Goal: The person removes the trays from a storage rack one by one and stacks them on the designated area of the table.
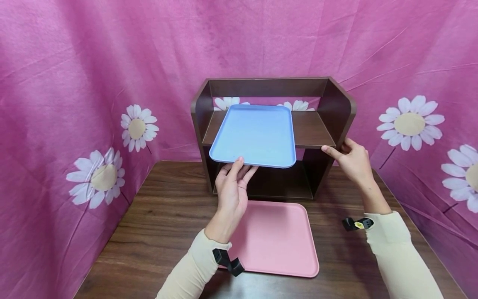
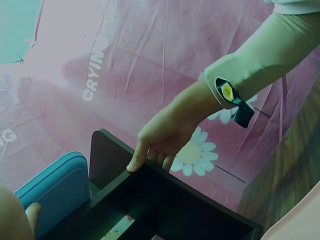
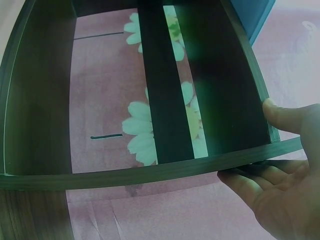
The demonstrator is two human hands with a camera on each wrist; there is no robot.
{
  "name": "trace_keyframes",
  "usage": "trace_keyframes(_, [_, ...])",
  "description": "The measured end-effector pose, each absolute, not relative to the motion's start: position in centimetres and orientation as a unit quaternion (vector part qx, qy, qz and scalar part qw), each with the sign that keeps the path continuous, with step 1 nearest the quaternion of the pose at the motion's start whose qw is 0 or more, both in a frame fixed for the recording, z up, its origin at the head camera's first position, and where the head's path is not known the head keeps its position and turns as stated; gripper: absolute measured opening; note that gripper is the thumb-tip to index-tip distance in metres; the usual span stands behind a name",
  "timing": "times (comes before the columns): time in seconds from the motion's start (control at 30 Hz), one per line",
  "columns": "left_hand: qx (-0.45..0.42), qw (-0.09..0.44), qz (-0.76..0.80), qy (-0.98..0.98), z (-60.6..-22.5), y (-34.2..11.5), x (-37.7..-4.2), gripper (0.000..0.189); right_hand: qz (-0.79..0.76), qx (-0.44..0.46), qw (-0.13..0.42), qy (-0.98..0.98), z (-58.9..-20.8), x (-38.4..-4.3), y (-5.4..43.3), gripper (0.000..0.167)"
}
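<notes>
A blue tray (image 1: 257,135) overlaps the upper board of a dark brown two-tier shelf (image 1: 313,128) in the head view. My left hand (image 1: 232,187) grips its near edge, thumb on top and fingers beneath. The right hand (image 1: 352,160) holds the shelf's right side at the height of the middle board, the thumb on the board's front edge and the fingers round the outside of the panel. In the right wrist view the thumb (image 3: 282,116) and fingers straddle the panel edge. A pink tray (image 1: 276,238) lies on the table before the shelf, partly hidden by my left arm.
The shelf stands at the back of a brown wood-grain table (image 1: 160,216). Behind and at both sides hangs a pink cloth (image 1: 157,54) printed with white daisies. Its lower compartment (image 1: 280,180) is open at the front.
</notes>
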State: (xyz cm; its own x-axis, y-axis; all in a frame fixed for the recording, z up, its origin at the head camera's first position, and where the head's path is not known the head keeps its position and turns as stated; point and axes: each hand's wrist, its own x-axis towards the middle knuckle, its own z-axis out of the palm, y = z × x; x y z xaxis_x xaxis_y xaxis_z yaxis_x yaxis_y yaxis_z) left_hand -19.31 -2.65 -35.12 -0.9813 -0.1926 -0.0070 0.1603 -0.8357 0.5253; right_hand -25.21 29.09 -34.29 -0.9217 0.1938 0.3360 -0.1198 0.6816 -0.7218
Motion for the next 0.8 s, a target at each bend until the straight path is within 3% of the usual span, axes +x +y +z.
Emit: trace_keyframes(0.8, [0.01,0.105,-0.95,-0.293,-34.5,-3.7,-18.9,0.007,0.396,-0.013,0.194,-0.898,-34.1,-25.1,29.2,0.056])
